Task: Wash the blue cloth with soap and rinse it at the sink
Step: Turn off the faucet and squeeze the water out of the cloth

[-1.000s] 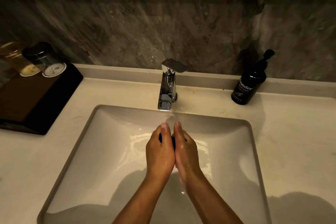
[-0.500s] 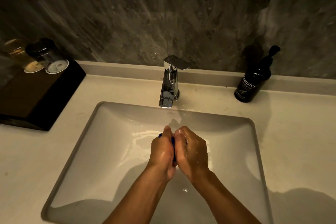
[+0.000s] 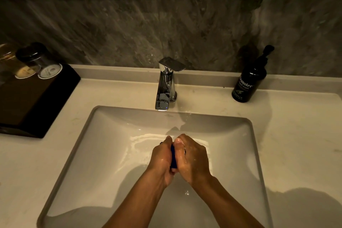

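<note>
The blue cloth (image 3: 173, 156) is squeezed between my two palms over the middle of the white sink basin (image 3: 96, 163); only a narrow dark-blue strip of it shows. My left hand (image 3: 161, 159) and my right hand (image 3: 193, 159) are both wet and pressed together around it, fingers pointing toward the chrome faucet (image 3: 165, 87). No water stream is visible from the spout. A black pump bottle of hand wash (image 3: 249, 81) stands on the counter at the back right.
A black tray (image 3: 35, 102) with two upturned glasses (image 3: 39, 61) sits on the counter at the left. The pale counter (image 3: 296, 135) surrounds the basin, with a grey stone backsplash and a mirror edge behind.
My hands have slid toward me in the basin and curled tighter around the cloth, fingers bent rather than flat. The view has shifted slightly.
</note>
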